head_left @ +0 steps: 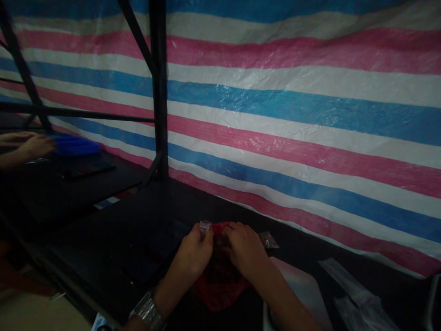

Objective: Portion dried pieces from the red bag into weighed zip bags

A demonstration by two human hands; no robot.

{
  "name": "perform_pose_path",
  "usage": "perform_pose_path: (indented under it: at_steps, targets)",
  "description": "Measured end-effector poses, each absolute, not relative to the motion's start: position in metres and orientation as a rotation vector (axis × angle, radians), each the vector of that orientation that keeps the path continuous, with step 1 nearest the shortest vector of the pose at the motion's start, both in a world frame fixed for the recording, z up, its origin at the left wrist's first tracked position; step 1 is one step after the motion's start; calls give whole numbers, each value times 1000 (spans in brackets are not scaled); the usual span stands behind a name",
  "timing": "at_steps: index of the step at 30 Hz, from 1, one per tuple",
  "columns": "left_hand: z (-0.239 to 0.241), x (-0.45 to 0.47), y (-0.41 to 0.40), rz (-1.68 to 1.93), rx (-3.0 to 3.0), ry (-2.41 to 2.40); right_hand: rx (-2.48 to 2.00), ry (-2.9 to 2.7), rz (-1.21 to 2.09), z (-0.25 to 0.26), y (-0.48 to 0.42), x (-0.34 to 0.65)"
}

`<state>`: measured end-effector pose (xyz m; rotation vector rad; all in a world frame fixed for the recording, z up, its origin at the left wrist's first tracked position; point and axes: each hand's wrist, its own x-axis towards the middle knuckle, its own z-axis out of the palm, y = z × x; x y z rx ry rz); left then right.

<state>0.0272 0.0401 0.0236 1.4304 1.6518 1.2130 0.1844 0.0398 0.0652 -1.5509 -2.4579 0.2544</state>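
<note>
no legible text, labels, brands or numbers, striped tarp (292, 115) unprinted, red bag (220, 285) too dim to read

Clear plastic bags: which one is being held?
The small bag pinched by the left hand, beside the red material; the other bags lie loose on the dark table further right.
</note>
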Motion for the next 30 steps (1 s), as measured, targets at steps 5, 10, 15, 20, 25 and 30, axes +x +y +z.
perform_pose_path:
  at_steps: [5,10,15,20,25,30]
  targets:
    - [22,24,45,1217,1391,1603,-1446,-2424,478,58,41,186]
    - [24,22,42,1332,1511,1477,-1377,-2293,734,63,52,205]
    - [22,26,36,1352,1675,1388,-1296,-2169,954,85,56,231]
    - [22,35,29,1238,1817,1294,-1214,-2139,905,104,47,238]
    - [22,44,28,1182,1836,1336,-1080,-2274,509,107,40,228]
    - [20,46,30,1198,1810,1329,-931,-2345,380,108,40,223]
